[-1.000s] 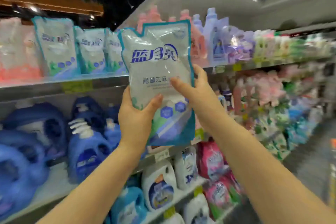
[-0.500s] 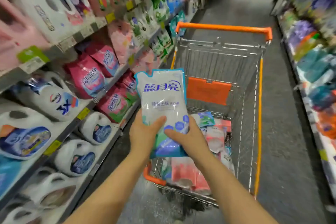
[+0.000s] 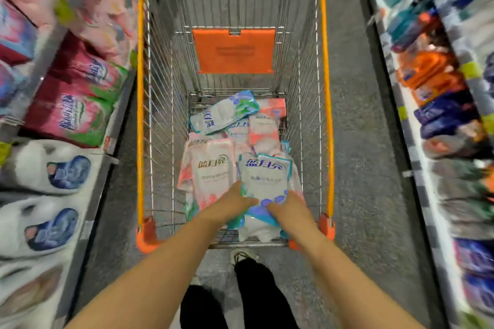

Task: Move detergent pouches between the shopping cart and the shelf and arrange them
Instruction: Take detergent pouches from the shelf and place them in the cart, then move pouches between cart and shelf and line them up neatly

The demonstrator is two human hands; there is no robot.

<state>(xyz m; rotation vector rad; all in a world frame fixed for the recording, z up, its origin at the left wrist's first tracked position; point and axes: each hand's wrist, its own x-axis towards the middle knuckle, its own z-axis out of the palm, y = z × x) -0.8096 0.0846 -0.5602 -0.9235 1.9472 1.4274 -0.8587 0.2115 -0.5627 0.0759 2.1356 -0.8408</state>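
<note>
The grey floor (image 3: 361, 141) runs ahead of me to 12 o'clock. At 3 o'clock a long rack (image 3: 417, 157) holds orange packs (image 3: 427, 69) and blue packs (image 3: 443, 112). At 9 o'clock a shelf (image 3: 92, 195) holds white jugs (image 3: 40, 168) and pink bags (image 3: 72, 112).

Bright, even overhead store light, soft shadows; shelves (image 3: 66, 115) at both edges smeared by motion blur and wide-angle stretch, centre sharper.

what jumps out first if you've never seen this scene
The wire cart with orange rails fills the middle of the aisle, an orange flap on its far wall. At its near end the left hand and right hand grip a blue pouch by its lower edge, over a pile of pink and blue pouches. Packed shelves run along both sides.
</note>
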